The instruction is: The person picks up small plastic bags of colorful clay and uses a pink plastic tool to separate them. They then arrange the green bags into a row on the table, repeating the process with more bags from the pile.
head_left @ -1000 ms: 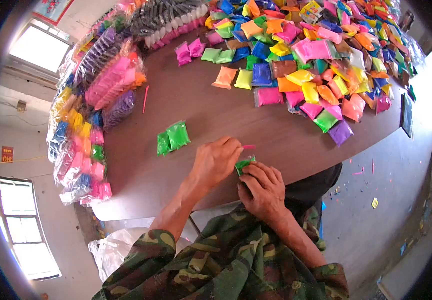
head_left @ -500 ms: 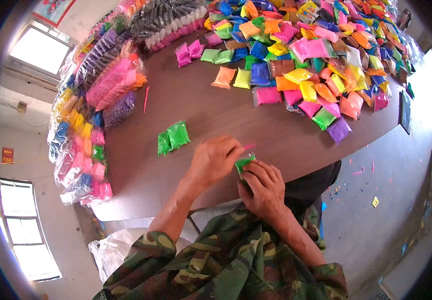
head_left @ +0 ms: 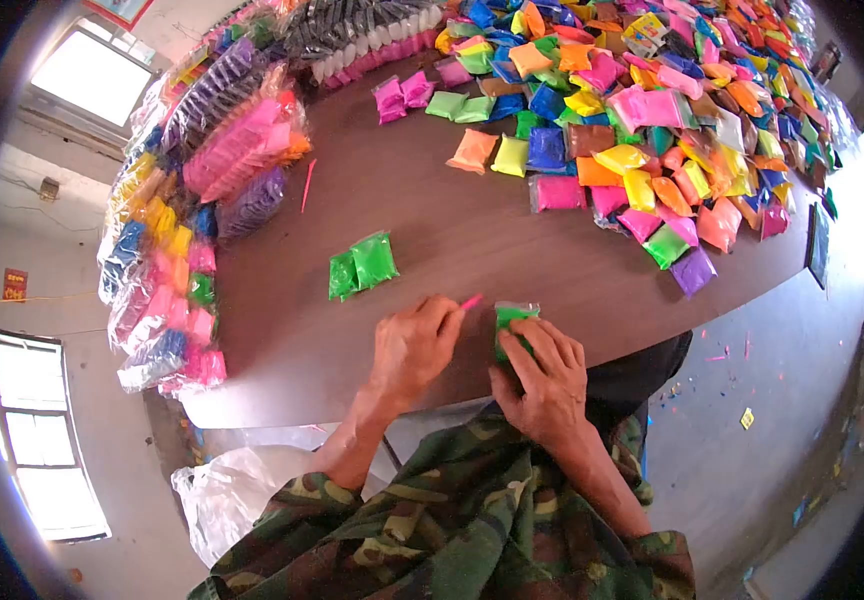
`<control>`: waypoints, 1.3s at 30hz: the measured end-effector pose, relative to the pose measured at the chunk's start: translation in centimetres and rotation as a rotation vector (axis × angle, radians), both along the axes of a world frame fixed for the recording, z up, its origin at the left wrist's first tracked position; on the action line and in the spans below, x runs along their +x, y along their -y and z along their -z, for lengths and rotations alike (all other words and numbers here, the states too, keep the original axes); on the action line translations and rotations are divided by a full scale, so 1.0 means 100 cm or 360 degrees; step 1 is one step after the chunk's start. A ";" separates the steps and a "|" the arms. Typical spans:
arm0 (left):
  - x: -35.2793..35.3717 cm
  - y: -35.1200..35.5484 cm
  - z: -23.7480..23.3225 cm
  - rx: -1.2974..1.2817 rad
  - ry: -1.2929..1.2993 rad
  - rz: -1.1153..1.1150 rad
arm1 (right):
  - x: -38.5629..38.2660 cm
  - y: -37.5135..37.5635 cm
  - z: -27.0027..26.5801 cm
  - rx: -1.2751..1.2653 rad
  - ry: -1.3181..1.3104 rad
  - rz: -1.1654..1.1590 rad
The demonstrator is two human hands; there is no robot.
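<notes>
A thin pink stick (head_left: 471, 301) pokes out between the thumb and forefinger of my left hand (head_left: 414, 352), whose fingers are pinched together above the table. To its right, my right hand (head_left: 544, 378) rests over a small clear bag of green material (head_left: 513, 318) near the table's front edge. The fingers are bent over the bag's lower part and hide it; its clear top edge shows. A gap separates the left hand from this bag. Two more green bags (head_left: 373, 259) lie overlapping on the table, beyond my left hand.
A large heap of colourful small bags (head_left: 642, 160) covers the table's far right. Stacked clear packs (head_left: 237, 150) line the left and back edges of the brown table (head_left: 372, 170). Another pink stick (head_left: 308, 186) lies near those packs. A white plastic bag (head_left: 227, 500) is below the front edge.
My left hand has moved left, away from the green bag, with the pink stick in its fingers. My right hand has flattened over the bag. The view has shifted slightly.
</notes>
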State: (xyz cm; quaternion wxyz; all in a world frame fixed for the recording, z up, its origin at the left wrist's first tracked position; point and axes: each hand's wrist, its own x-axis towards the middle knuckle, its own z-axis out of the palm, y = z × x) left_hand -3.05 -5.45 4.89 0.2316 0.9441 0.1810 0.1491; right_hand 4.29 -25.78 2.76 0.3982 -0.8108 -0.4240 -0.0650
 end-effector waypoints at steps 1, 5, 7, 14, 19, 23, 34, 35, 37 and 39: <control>-0.003 0.001 -0.001 -0.0076 0.0013 0.0006 | -0.001 0.004 -0.004 -0.0006 -0.0037 -0.0007; -0.010 0.010 -0.013 -0.0321 0.0139 0.0030 | 0.008 0.012 -0.001 -0.0052 -0.0044 0.0024; -0.015 0.025 -0.015 -0.0427 0.0148 0.0056 | 0.011 0.010 0.002 -0.0060 0.0002 0.0065; -0.018 0.030 0.017 -0.0045 0.0102 -0.0079 | 0.012 0.005 -0.006 -0.0040 0.0020 0.0121; -0.012 0.028 0.009 -0.0157 0.0210 0.0034 | 0.012 0.006 -0.003 -0.0061 0.0045 0.0154; -0.018 0.040 0.011 0.0046 0.0075 0.0160 | 0.012 0.002 -0.004 -0.0032 0.0035 0.0189; -0.020 0.045 0.002 -0.0118 0.0251 0.0123 | 0.026 0.013 -0.005 -0.0065 -0.0045 0.0074; -0.019 0.042 0.001 -0.0105 0.0200 0.0096 | 0.027 0.013 -0.008 -0.0086 -0.0072 0.0073; -0.020 0.038 0.000 -0.0157 0.0221 0.0075 | 0.029 0.009 -0.010 -0.0099 -0.0101 0.0112; -0.021 0.036 -0.002 -0.0196 0.0234 0.0050 | 0.031 0.003 -0.009 -0.0079 -0.0099 0.0196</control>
